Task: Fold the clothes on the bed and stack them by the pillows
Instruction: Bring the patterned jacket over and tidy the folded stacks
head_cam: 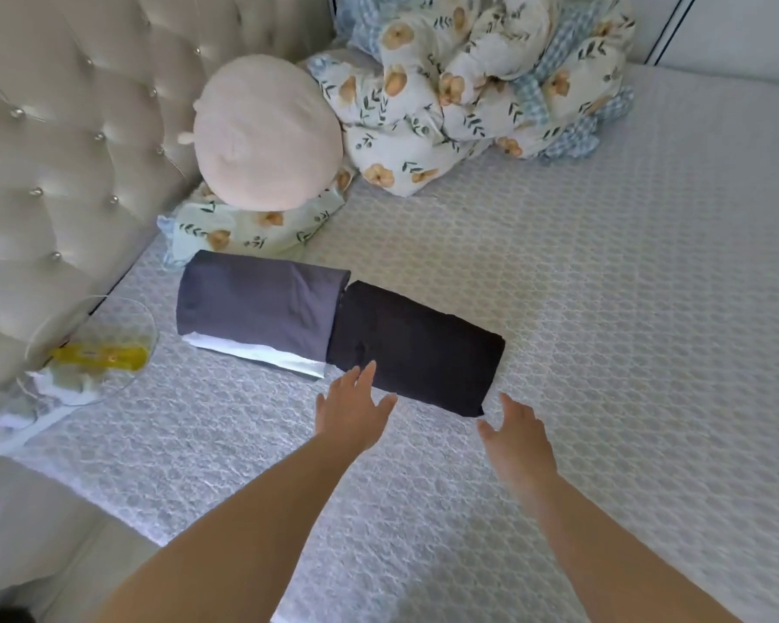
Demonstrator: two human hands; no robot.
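Note:
A folded black garment [417, 346] lies flat on the bed [603, 330]. Against its left side sits a folded dark grey garment [257, 301] with a folded white piece [262, 353] showing under its near edge. Both lie just in front of a floral pillow [248, 231]. My left hand [351, 409] hovers at the black garment's near left edge, fingers spread, fingertips over the cloth. My right hand [518, 436] is beside its near right corner, fingers apart, holding nothing.
A round cream plush cushion [266, 132] rests on the floral pillow. A bunched floral duvet [482, 83] fills the far middle. The tufted headboard [64, 150] runs along the left. A clear round object with something yellow in it [97, 353] lies near the headboard.

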